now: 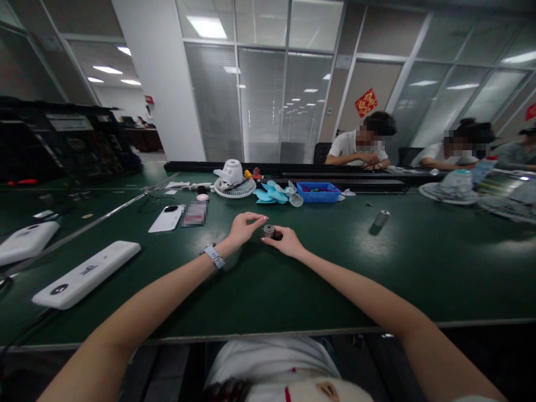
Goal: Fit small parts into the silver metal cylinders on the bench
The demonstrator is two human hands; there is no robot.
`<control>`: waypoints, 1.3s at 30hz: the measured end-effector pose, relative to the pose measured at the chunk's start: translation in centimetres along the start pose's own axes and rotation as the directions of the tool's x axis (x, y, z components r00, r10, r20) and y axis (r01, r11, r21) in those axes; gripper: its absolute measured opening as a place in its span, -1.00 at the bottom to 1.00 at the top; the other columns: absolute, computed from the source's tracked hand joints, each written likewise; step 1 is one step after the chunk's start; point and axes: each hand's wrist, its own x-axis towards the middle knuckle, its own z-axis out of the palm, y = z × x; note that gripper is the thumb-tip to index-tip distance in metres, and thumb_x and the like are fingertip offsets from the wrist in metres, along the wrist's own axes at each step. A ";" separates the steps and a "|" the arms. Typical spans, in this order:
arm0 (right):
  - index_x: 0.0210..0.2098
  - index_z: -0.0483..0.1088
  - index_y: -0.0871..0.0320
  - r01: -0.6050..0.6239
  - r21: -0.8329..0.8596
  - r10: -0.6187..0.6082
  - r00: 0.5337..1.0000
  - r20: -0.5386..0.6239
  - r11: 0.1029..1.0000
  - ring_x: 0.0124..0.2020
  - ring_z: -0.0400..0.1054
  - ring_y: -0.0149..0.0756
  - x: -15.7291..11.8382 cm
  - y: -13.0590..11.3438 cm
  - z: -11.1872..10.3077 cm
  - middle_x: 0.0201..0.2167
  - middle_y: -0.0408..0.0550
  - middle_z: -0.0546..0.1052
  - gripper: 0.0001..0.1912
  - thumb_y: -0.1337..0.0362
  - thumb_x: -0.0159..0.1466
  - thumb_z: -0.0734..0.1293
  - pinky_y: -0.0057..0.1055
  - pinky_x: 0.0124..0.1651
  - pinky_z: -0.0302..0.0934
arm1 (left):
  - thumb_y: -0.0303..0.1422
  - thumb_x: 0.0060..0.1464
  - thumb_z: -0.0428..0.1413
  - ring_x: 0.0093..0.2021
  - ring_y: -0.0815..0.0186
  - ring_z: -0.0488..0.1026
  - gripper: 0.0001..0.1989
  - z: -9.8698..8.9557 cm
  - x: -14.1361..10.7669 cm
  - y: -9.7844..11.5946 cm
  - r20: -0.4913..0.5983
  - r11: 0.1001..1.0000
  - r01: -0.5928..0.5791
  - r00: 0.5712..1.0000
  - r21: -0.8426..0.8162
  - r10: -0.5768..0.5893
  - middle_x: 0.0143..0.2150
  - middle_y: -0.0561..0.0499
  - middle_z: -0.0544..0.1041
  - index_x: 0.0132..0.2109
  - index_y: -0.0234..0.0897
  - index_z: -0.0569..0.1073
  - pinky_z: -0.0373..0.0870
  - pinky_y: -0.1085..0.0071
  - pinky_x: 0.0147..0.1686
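A small grey metal cylinder (268, 230) with a ringed round top stands upright at the middle of the green table. My right hand (287, 242) is closed around its right side, thumb in front and fingers behind. Just left of its top is my left hand (247, 228), with a watch on the wrist. Its thumb and fingertips come together in a pinch; anything between them is too small to make out. A second metal cylinder (379, 220) rests on the table to the right.
Behind my hands are light-blue fan blades (272, 192), a white fan housing (232, 178) and a blue tray (318, 192) of small parts. A white phone (166, 219) and a long white device (87, 274) lie left. Co-workers (360, 145) sit across the table.
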 end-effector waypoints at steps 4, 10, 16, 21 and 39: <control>-0.12 0.52 0.16 -0.024 -0.007 0.024 1.000 -0.011 1.000 -0.28 0.44 -0.26 -0.1 0.1 0.4 -0.27 -0.07 0.58 -0.64 0.12 0.13 0.48 -0.38 -0.20 0.30 | -0.08 0.02 0.19 -0.14 0.15 0.48 -0.72 -1.0 -0.8 -1.6 0.031 0.978 0.002 0.999 0.207 -0.009 -0.23 -0.04 0.62 -0.23 -0.12 0.66 0.33 0.21 -0.06; -0.14 0.50 0.20 -0.113 0.089 0.127 0.978 -0.165 0.990 -0.23 0.47 -0.24 0.8 3.0 -3.6 -0.22 -0.01 0.59 -0.64 0.13 0.14 0.47 -0.31 -0.10 0.34 | -0.12 0.00 0.21 -0.26 0.17 0.46 -0.78 -2.0 -2.3 -2.4 0.200 0.934 -0.030 0.979 0.356 -0.045 -0.38 -0.01 0.60 -0.26 -0.05 0.66 0.31 0.23 -0.11; -0.25 0.49 0.24 -0.530 -0.120 0.334 0.677 -0.656 0.840 -0.21 0.47 -0.10 0.2 9.9 -16.2 -0.26 0.10 0.57 -0.68 0.10 0.15 0.43 -0.22 -0.07 0.32 | 0.08 0.13 -0.02 -0.30 0.24 0.45 -0.44 -2.5 -1.8 -3.1 -0.070 0.966 0.232 0.972 0.112 -0.225 -0.28 -0.05 0.57 0.03 -0.19 0.56 0.35 0.36 -0.29; -0.17 0.46 0.21 -0.782 -0.106 0.432 0.446 -0.784 0.615 -0.05 0.40 0.03 -1.9 13.5 -21.3 -0.15 0.18 0.52 -0.67 0.12 0.15 0.41 -0.09 0.05 0.25 | 0.14 0.16 -0.14 -0.48 0.39 0.36 -0.35 -4.3 -0.9 -5.1 -0.307 0.917 0.356 0.865 -0.179 -0.396 -0.38 0.01 0.45 0.03 -0.28 0.50 0.31 0.47 -0.45; -0.15 0.58 0.04 0.082 -0.415 -0.045 0.994 0.099 0.906 0.07 0.35 -0.07 1.6 -1.6 3.5 -0.03 0.01 0.53 -0.76 0.09 0.28 0.38 -0.12 0.15 0.16 | -0.17 0.07 0.03 -0.52 0.39 0.37 -0.76 -4.4 -1.5 -4.4 -0.355 0.927 0.349 0.857 -0.134 -0.374 -0.44 0.06 0.45 -0.27 -0.26 0.38 0.30 0.46 -0.45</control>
